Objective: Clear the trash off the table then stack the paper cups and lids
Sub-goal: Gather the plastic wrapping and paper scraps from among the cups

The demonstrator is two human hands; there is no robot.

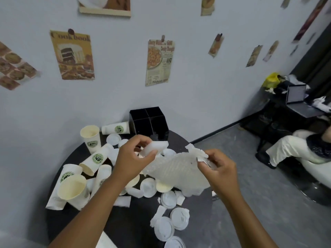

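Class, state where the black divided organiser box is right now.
In the head view, the black organiser box stands at the table's far edge against the wall, just right of a toppled paper cup.

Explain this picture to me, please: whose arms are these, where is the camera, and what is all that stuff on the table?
There is no machine here. The single picture comes from a wide-angle camera worn on a person's head, looking forward and down, so the two bare arms are the wearer's own. The left hand pinches a small white foam-like block. The right hand grips one end of a crumpled sheet of clear bubble wrap, lifted above the round black table. On the table lie cream paper cups with green logos, most tipped over and one upright, flat white plastic lids and torn white scraps. A black divided box stands at the back, against the wall.
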